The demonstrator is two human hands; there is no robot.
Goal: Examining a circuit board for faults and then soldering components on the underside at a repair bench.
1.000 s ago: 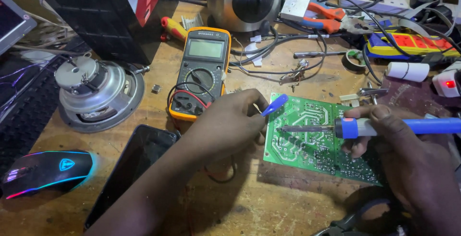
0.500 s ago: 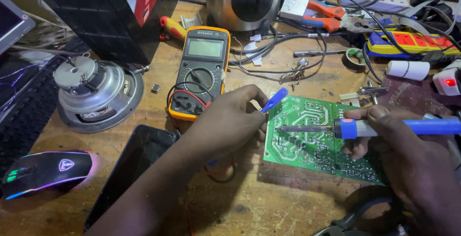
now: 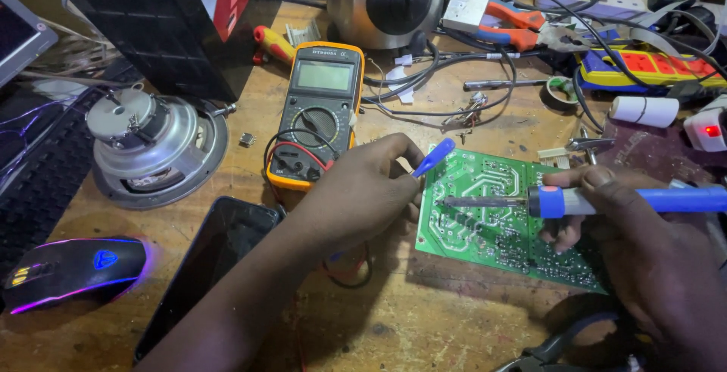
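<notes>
On wooden workbench (image 3: 454, 319), right of yellow multimeter (image 3: 318, 110): green circuit board (image 3: 492, 224), solder side up, pale traces. Left hand (image 3: 363, 194) closed around blue-tipped tool (image 3: 434, 157) at board's edge. Right hand (image 3: 644, 251) gripping blue soldering iron (image 3: 591, 201), tip over board.

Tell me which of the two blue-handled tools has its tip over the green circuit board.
The soldering iron in the right hand: its metal tip lies over the green circuit board. The blue tool in the left hand sits at the board's edge.
</notes>
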